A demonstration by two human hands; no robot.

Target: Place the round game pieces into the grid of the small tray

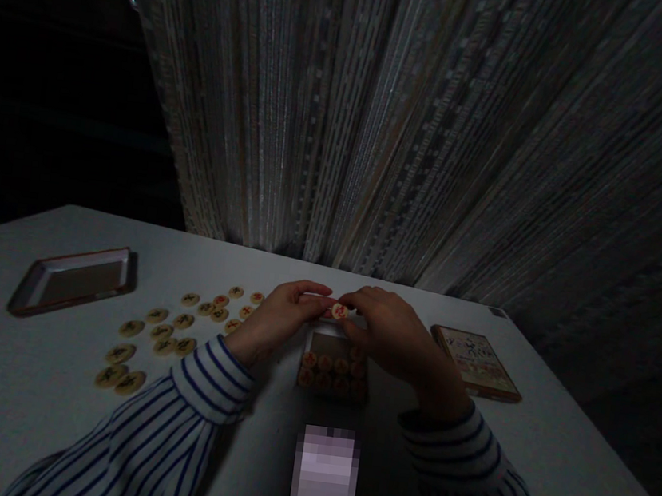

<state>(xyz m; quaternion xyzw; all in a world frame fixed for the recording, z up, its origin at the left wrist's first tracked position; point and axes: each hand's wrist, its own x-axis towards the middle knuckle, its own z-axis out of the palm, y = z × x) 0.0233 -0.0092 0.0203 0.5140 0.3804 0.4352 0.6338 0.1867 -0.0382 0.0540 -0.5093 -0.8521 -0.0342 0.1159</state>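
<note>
Between the left hand [277, 318] and right hand [389, 334], a round xiangqi piece [339, 311] is gripped by the fingertips, its face tilted upward. Just below, a box [333, 365] is filled with pieces. Loose pieces [157, 331], a tray [73, 281] and a printed card box [477, 362] are set on a white table [8, 369] before a string curtain [384, 110].
</note>
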